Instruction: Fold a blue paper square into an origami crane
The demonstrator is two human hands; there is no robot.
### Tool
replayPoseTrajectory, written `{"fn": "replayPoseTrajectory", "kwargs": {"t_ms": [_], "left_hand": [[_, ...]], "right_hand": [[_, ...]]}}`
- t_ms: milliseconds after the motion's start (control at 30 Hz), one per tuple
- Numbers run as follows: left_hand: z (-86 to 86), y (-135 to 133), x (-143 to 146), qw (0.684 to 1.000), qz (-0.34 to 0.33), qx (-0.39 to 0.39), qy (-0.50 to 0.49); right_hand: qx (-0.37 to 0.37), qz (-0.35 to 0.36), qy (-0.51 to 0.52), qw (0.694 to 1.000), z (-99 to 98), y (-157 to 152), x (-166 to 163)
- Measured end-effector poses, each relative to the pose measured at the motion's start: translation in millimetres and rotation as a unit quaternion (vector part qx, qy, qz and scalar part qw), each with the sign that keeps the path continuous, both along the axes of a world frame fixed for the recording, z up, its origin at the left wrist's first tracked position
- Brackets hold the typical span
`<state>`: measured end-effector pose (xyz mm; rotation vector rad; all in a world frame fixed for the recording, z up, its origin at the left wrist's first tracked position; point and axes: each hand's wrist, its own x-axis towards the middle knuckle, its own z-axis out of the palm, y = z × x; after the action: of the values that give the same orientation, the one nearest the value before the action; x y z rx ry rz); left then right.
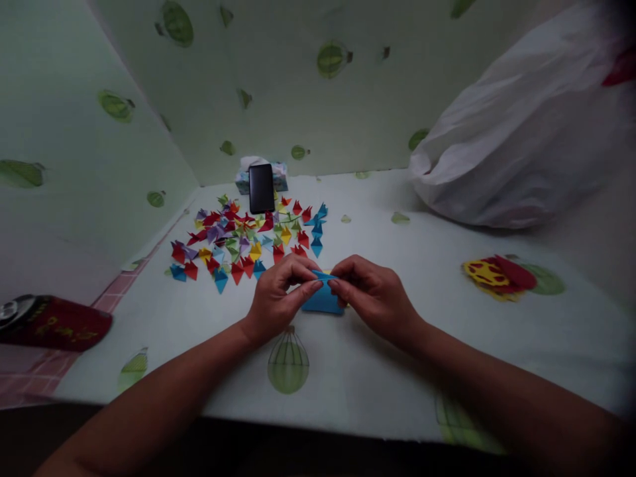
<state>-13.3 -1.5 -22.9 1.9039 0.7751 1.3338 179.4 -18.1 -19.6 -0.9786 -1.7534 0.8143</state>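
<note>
A small folded piece of blue paper [325, 277] is pinched between my two hands near the middle of the table. My left hand [285, 288] grips its left end between thumb and fingers, and my right hand [375, 291] grips its right end the same way. Just under them shows a flat blue paper [322, 303], with bits of yellow at its edges; whether it joins the held piece I cannot tell. Beyond my hands lie many small folded paper cranes [243, 238] in red, blue, yellow, green and purple.
A black smartphone [261, 189] leans against a tissue box [281, 176] by the wall. At right sit red and yellow paper cutouts [497, 277] and a big white plastic bag [507, 146]. A dark red can [59, 323] lies at the left edge.
</note>
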Motion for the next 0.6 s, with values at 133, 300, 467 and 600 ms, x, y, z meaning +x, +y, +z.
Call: {"fn": "replayPoseTrajectory", "kwargs": {"t_ms": [133, 300, 467, 600], "left_hand": [[1.1, -0.5, -0.4, 1.000, 0.006, 0.022, 0.013], [0.9, -2.5, -0.8, 1.000, -0.003, -0.014, -0.004], [-1.8, -3.7, -1.8, 0.997, -0.034, -0.061, -0.034], [-2.4, -3.4, -1.0, 0.997, -0.022, -0.063, -0.036]], "right_hand": [[-0.031, 0.008, 0.017, 0.999, 0.6, -0.8, 0.5], [-0.033, 0.008, 0.017, 0.999, 1.7, -1.8, 0.6], [-0.045, 0.018, 0.038, 0.998, 1.7, -1.6, 0.3], [-0.064, 0.032, 0.061, 0.996, 0.8, 0.0, 0.5]]}}
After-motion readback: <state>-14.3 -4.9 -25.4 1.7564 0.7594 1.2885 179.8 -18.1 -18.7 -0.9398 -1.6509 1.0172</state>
